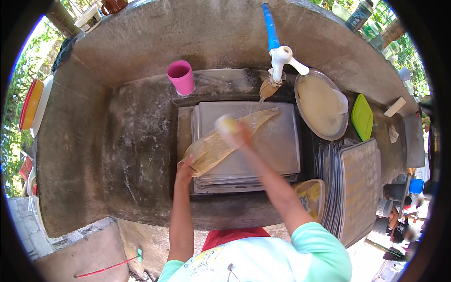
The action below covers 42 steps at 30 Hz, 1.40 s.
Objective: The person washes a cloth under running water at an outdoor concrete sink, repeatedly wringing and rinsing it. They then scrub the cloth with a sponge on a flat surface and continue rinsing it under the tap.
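Note:
My left hand [185, 171] grips the lower left end of a limp, yellowish-brown sheet or bag [211, 149], its material unclear. The sheet lies slantwise over a stack of flat metal trays [275, 148] in the concrete sink. My right hand [240, 134], blurred, holds a whitish and yellow scrubbing pad or sponge [227, 126] against the sheet's middle. Above the sheet's upper end, a white tap [283, 58] on a blue pipe has a brownish wrap on its spout, and a thin stream of water runs from it.
A pink plastic cup [181, 78] stands behind the trays. To the right are an oval basin of cloudy liquid [320, 105], a green lid [362, 117], more upright metal trays [359, 187] and a tan container [312, 197]. The concrete sink wall [74, 148] rises at left. People are in the right background.

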Each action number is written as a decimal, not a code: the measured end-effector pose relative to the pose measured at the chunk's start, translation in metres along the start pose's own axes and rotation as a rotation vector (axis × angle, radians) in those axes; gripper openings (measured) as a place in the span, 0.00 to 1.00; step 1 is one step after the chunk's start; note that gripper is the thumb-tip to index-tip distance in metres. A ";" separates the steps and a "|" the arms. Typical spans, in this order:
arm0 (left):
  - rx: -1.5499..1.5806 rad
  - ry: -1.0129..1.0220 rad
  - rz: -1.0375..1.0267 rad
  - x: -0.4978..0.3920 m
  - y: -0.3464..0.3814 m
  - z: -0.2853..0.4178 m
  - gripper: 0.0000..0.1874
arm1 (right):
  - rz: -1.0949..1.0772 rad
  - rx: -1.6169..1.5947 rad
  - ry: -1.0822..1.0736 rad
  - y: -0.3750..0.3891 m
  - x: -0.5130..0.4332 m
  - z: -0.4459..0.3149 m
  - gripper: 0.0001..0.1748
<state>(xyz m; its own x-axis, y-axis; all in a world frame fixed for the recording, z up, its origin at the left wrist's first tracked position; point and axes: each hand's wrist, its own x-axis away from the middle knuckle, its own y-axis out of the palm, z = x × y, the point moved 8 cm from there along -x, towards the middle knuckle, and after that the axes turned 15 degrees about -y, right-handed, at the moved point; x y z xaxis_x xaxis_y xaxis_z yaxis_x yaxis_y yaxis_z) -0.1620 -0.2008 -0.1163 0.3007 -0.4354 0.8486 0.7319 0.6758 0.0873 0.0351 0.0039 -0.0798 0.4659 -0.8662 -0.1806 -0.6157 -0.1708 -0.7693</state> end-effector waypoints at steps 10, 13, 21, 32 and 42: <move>-0.067 0.432 0.542 -0.005 -0.030 -0.015 0.25 | -0.047 0.373 0.239 -0.088 -0.017 0.080 0.15; -0.079 0.429 0.575 -0.007 -0.029 -0.017 0.26 | -0.114 -0.096 -0.033 0.034 0.017 -0.039 0.21; 0.135 0.409 0.426 0.008 -0.043 -0.012 0.20 | -0.093 0.275 0.166 -0.060 0.007 0.070 0.23; 0.163 0.339 0.473 -0.017 -0.052 -0.012 0.18 | -0.193 0.083 0.195 -0.009 0.013 0.055 0.36; 0.524 -0.137 -0.390 -0.012 0.021 0.005 0.23 | -0.222 0.000 0.086 -0.086 -0.035 0.114 0.37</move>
<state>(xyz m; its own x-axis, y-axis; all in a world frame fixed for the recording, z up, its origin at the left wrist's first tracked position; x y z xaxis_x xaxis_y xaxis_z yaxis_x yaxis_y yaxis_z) -0.1530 -0.1785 -0.1217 -0.0319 -0.6502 0.7591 0.3672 0.6988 0.6139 0.1440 0.1021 -0.0772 0.5337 -0.8444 0.0458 -0.5044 -0.3613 -0.7842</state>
